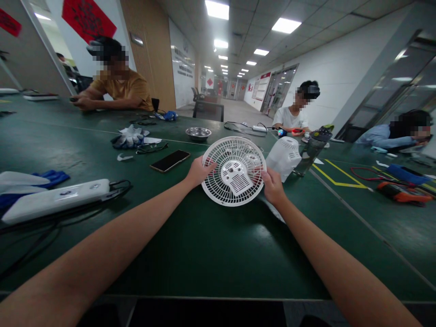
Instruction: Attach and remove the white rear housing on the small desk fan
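A round white fan grille (235,171) with a slotted centre plate is held up above the green table. On its left rim my left hand (200,171) is closed, with the fingers partly behind the slats. My right hand (273,185) grips the opposite rim, thumb on the near side. Just behind the right hand stands a white plastic housing (283,159) with vent slots. Part of a pale object below the grille, by my right wrist, is too covered to make out.
On the green table (211,254) lie a phone (170,161), a metal bowl (198,133), work gloves (130,137) and a white power strip (57,200). A dark bottle (313,150) stands right of the housing. An orange-and-black meter (403,193) lies far right. Several people sit around the table.
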A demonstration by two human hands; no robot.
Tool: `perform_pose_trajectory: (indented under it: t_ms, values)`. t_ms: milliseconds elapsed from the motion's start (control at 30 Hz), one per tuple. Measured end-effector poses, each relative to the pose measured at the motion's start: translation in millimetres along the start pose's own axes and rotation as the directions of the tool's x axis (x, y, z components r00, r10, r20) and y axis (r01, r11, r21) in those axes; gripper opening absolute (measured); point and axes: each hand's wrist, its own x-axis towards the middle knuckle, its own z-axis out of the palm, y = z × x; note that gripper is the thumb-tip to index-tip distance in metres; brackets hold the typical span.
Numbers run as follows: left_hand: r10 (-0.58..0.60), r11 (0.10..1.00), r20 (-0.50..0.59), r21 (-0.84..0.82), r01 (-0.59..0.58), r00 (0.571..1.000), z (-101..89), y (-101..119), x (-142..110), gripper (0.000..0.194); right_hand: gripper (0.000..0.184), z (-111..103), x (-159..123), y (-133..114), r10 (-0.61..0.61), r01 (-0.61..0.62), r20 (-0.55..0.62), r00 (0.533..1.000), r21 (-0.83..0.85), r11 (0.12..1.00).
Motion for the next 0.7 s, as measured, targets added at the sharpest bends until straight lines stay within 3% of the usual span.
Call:
perform_pose_trajectory:
  t_ms: [700]
  values:
    - [-0.03,0.998,0.07,-0.06,0.035,0.997,-2.9,3.2,1.0,0.022,0.051,-2.0,0.0,-3.1,-0.052,0.052,0.009,0.999,-0.019,0.998]
